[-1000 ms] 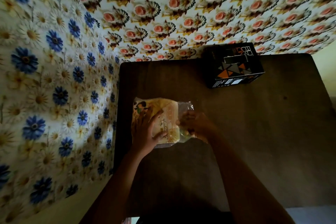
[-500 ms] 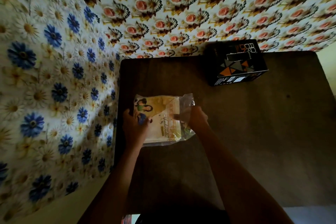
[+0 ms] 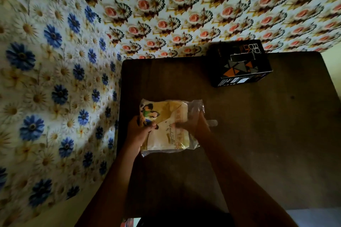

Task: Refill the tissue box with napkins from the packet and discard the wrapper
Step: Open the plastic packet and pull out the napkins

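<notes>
Beyond the held napkin packet [image 3: 171, 125], a black tissue box [image 3: 239, 66] stands well apart.

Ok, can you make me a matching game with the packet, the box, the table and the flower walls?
Things:
1. packet
2. box
3. table
4. left wall

Matches:
A. blue and white daisies
B. dark brown, bare at the right
C. held in both hands
D. black with orange triangles, at the far edge

Pairs: 1-C, 2-D, 3-B, 4-A
</notes>
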`<control>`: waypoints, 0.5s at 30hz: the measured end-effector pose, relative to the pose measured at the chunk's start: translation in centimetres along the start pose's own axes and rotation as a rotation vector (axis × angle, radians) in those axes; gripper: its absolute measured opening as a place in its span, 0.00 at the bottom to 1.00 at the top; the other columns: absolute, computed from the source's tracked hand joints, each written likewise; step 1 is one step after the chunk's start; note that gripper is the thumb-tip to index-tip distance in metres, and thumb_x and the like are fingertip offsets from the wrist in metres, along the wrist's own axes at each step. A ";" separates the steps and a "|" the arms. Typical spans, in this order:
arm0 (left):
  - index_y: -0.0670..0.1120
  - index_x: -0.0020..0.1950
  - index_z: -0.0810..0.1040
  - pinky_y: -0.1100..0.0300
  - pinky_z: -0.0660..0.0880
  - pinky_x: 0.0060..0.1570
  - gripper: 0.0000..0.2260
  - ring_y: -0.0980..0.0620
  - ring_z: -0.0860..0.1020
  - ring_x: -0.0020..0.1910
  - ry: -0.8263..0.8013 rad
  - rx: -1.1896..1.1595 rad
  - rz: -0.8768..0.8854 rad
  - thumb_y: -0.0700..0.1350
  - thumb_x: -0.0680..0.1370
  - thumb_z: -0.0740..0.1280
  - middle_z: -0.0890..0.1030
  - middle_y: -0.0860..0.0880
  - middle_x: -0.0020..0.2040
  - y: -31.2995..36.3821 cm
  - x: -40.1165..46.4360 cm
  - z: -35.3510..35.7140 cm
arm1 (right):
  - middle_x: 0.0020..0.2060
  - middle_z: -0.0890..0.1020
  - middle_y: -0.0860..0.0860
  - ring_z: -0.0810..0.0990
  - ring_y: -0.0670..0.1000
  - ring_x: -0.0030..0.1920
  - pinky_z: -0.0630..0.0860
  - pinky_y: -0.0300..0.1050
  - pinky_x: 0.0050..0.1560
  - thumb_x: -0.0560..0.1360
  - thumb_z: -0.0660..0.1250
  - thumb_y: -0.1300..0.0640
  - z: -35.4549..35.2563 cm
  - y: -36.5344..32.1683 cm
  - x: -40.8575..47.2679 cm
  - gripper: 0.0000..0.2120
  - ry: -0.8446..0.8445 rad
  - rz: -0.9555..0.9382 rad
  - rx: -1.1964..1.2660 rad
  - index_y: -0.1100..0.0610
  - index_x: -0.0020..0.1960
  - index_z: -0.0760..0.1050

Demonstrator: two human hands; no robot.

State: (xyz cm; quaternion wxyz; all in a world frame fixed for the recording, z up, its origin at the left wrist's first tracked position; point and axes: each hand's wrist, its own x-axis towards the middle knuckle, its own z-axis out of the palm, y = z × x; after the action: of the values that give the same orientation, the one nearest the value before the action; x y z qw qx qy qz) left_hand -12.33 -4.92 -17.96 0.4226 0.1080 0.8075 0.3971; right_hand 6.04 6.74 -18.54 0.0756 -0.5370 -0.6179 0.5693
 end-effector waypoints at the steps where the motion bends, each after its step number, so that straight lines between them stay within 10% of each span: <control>1: 0.46 0.67 0.76 0.54 0.79 0.53 0.26 0.46 0.81 0.58 -0.018 -0.030 -0.008 0.40 0.70 0.78 0.82 0.46 0.59 -0.3 0.2 -0.1 | 0.51 0.85 0.51 0.85 0.50 0.51 0.85 0.54 0.48 0.61 0.81 0.46 0.2 -0.2 -0.7 0.28 0.028 -0.026 0.011 0.52 0.55 0.74; 5: 0.45 0.68 0.75 0.57 0.80 0.50 0.26 0.48 0.82 0.55 -0.073 -0.095 0.018 0.36 0.71 0.76 0.82 0.46 0.58 -0.6 0.1 0.0 | 0.51 0.83 0.48 0.84 0.45 0.49 0.83 0.35 0.40 0.67 0.80 0.51 1.4 -0.1 -2.4 0.22 0.037 -0.048 0.075 0.49 0.56 0.74; 11: 0.48 0.68 0.74 0.55 0.80 0.54 0.23 0.53 0.81 0.56 -0.129 -0.072 0.083 0.39 0.75 0.74 0.82 0.51 0.58 -0.9 -0.2 0.2 | 0.56 0.83 0.51 0.84 0.52 0.55 0.85 0.55 0.49 0.61 0.79 0.35 2.2 0.3 -3.0 0.37 -0.004 -0.032 0.201 0.49 0.63 0.71; 15: 0.46 0.70 0.74 0.57 0.78 0.58 0.15 0.50 0.80 0.60 -0.103 -0.084 0.109 0.45 0.83 0.63 0.81 0.48 0.62 -1.0 -0.3 0.2 | 0.50 0.85 0.54 0.87 0.51 0.49 0.86 0.51 0.45 0.68 0.80 0.59 1.0 -0.4 -3.3 0.22 -0.025 -0.002 0.239 0.50 0.53 0.71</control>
State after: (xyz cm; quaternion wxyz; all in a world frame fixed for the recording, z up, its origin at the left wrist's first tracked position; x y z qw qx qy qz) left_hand -11.82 -5.65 -18.60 0.4455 0.1543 0.7602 0.4470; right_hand 6.44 3.68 -16.86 0.1322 -0.5163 -0.5472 0.6454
